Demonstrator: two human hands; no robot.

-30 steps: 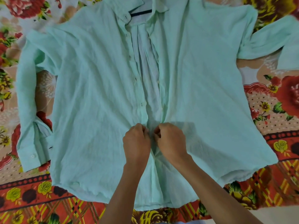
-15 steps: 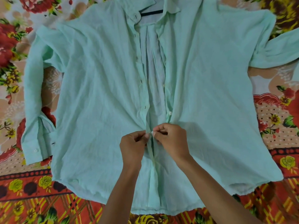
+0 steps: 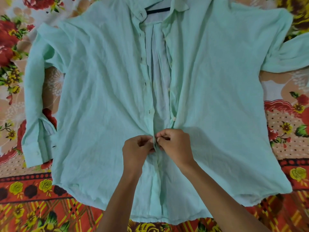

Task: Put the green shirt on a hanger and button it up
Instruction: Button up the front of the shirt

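Both hands meet at the placket, low on the green shirt [image 3: 100,91]. From the left, the left hand [image 3: 136,150] pinches the buttonhole edge; the right hand [image 3: 175,146] pinches the button edge against it, fingers curled. Unfastened plackets run straight away from the fingers toward the collar, gaping. Pale mint and crumpled, the shirt lies flat on a floral bedsheet [image 3: 20,186], hanger [image 3: 158,10] in its neck.

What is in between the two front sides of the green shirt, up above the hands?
In the head view, the gap between the two front edges of the green shirt shows its pale inside back. At the top, a dark hanger bar crosses it.
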